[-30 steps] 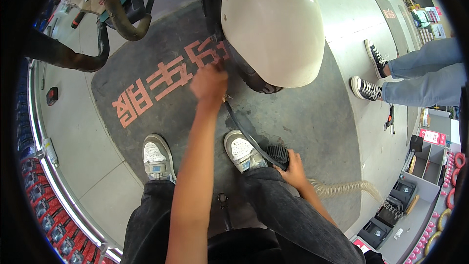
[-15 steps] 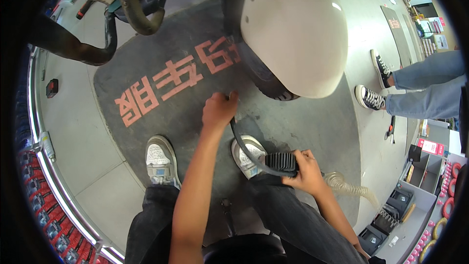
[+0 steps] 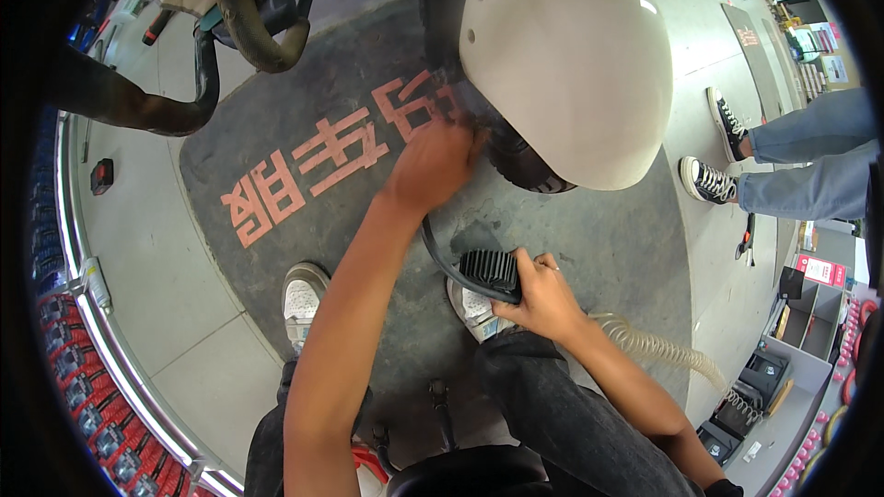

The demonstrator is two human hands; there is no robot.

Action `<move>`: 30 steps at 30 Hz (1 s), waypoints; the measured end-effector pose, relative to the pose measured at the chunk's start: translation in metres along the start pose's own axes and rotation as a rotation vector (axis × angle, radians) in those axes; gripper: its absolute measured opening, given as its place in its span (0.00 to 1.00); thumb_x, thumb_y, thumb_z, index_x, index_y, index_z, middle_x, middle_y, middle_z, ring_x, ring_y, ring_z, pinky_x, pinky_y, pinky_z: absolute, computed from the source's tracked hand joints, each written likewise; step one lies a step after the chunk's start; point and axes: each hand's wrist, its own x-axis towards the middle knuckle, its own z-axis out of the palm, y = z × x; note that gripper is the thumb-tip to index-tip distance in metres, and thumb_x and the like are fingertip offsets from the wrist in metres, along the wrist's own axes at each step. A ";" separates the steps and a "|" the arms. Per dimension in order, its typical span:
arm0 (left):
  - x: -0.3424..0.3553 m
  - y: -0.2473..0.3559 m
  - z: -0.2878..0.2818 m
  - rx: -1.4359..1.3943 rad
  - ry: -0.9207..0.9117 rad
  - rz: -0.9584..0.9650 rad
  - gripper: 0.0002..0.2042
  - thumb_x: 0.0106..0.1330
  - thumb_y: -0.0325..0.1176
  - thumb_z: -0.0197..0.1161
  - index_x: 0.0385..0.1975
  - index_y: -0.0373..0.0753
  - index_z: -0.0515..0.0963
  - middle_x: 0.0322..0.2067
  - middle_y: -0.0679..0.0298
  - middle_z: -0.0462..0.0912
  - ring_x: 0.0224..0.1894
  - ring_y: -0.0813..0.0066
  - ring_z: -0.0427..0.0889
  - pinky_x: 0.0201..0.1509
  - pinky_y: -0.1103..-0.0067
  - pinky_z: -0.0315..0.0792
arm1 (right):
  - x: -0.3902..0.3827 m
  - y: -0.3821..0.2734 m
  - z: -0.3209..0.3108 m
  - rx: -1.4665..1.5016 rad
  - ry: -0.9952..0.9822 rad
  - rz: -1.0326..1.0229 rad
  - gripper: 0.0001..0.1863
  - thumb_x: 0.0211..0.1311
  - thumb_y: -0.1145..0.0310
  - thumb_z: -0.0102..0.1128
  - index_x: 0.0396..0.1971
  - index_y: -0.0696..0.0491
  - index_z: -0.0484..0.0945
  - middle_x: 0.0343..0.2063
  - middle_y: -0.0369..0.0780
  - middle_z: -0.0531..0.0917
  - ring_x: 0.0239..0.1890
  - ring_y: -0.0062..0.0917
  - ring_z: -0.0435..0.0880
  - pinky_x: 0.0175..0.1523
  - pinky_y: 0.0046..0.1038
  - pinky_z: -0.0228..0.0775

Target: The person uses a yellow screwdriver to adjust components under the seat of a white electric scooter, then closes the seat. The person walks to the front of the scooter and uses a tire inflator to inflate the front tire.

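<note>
Ahead of me a white mudguard covers most of a black tyre. My left hand, slightly blurred, is closed on the end of a short black rubber hose, right beside the tyre. Its fingertips and the hose's tip are hidden, so I cannot tell whether they touch the wheel. My right hand grips a tyre inflator with a black ribbed housing, above my right shoe. From behind that hand a clear coiled air hose runs off to the right.
A dark mat with red characters lies under the wheel. Black bent tubes hang at upper left. Someone in jeans and dark sneakers stands at right. Grey bins are at lower right; a shiny rail curves along the left.
My left hand has moved forward and slightly right, up to the tyre, with the hose end. My right hand has shifted a little left and forward with the inflator.
</note>
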 end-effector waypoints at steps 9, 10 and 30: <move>0.005 -0.008 0.001 0.017 0.011 0.141 0.11 0.63 0.23 0.61 0.45 0.31 0.76 0.29 0.44 0.83 0.34 0.41 0.83 0.36 0.55 0.76 | 0.011 0.004 -0.003 -0.012 0.026 -0.022 0.30 0.48 0.61 0.74 0.44 0.59 0.65 0.17 0.46 0.78 0.27 0.49 0.79 0.54 0.39 0.65; 0.007 -0.012 0.002 0.016 0.032 0.184 0.10 0.64 0.25 0.61 0.44 0.31 0.75 0.28 0.44 0.83 0.33 0.43 0.84 0.36 0.56 0.77 | 0.011 0.003 -0.003 0.009 0.017 -0.011 0.30 0.48 0.61 0.74 0.44 0.59 0.65 0.17 0.46 0.78 0.27 0.49 0.80 0.55 0.39 0.65; 0.002 -0.006 0.033 -0.280 0.156 0.136 0.11 0.67 0.18 0.56 0.48 0.30 0.78 0.36 0.42 0.84 0.41 0.39 0.83 0.42 0.61 0.76 | 0.001 0.021 -0.003 -0.074 -0.072 0.007 0.29 0.51 0.59 0.73 0.44 0.57 0.65 0.23 0.47 0.83 0.34 0.46 0.84 0.55 0.41 0.62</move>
